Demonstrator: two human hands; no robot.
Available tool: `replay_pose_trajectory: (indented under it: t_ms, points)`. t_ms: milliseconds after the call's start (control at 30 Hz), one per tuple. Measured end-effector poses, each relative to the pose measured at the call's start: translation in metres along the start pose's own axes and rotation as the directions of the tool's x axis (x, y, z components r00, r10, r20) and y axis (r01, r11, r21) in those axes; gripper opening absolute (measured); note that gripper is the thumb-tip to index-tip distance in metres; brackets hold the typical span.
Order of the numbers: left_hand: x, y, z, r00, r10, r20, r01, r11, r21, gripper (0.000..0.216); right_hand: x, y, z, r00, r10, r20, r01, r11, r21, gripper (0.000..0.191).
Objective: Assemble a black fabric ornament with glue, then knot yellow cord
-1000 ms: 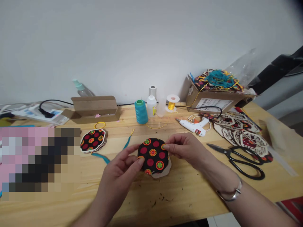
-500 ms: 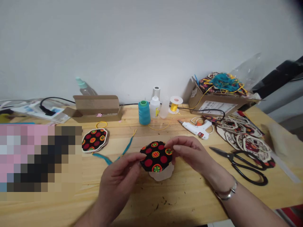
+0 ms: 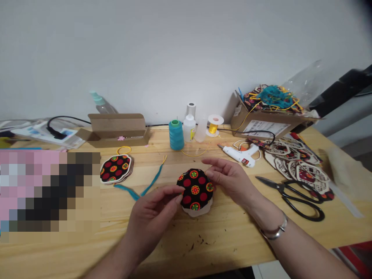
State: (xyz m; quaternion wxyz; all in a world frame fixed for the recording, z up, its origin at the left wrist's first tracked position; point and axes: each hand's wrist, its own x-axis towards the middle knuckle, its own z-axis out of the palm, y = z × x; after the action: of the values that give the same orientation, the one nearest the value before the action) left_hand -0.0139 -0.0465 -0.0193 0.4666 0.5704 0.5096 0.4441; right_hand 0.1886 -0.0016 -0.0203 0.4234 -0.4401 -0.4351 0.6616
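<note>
white glue gun [image 3: 238,155] and black scissors [image 3: 290,199] on counter [image 3: 221,248], teal thread spool [image 3: 176,135], cardboard box [image 3: 261,124] back right

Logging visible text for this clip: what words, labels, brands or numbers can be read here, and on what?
Nothing can be read in this view.
Printed label on the cardboard box: too small and blurred to read.
Yellow label on the white bottle: too blurred to read.
Red tag on the glue gun: too small to read.

Wall: ahead of us, a plain white painted wall [image 3: 186,50].
Furniture: below us, a long pale pine tabletop [image 3: 226,248].
Right side: we see a long black bar [image 3: 340,87].
Light: soft and even.
</note>
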Motion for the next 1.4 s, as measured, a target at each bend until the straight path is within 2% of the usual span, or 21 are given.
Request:
replay_pose_trajectory:
  t_ms: [267, 433, 567, 867, 1133, 1400]
  points:
    - [0.0035, 0.0014, 0.0007, 0.994, -0.11, 0.002, 0.109, 0.992, -0.067, 0.013, -0.0012, -0.0024, -0.0009, 1.0, 0.029, 0.002, -0.028, 0.995, -0.096, 0.04]
    - [0.0073, 0.0017, 0.0013, 0.975, -0.22, 0.017, 0.22, 0.965, -0.14, 0.028, -0.0011, -0.0043, -0.0016, 0.997, 0.083, -0.004, -0.082, 0.978, -0.191, 0.031]
    - [0.0094, 0.001, 0.0026, 0.951, -0.308, 0.03, 0.309, 0.937, -0.165, 0.022, -0.0008, -0.0044, -0.0022, 0.996, 0.078, -0.04, -0.085, 0.965, -0.248, 0.017]
    - [0.0085, 0.0001, 0.0041, 0.904, -0.427, 0.025, 0.427, 0.897, -0.114, 0.016, -0.0027, -0.0058, -0.0022, 0.992, 0.098, -0.084, -0.122, 0.923, -0.365, 0.016]
    - [0.0092, -0.0002, 0.0035, 0.907, -0.414, 0.08, 0.416, 0.909, -0.005, 0.02, -0.0026, -0.0094, 0.0007, 0.973, 0.203, -0.113, -0.23, 0.91, -0.344, 0.009]
    - [0.0053, 0.0002, 0.0076, 0.929, -0.362, 0.071, 0.348, 0.924, 0.159, 0.023, -0.0006, -0.0046, -0.002, 0.976, 0.181, -0.12, -0.216, 0.86, -0.463, 0.012]
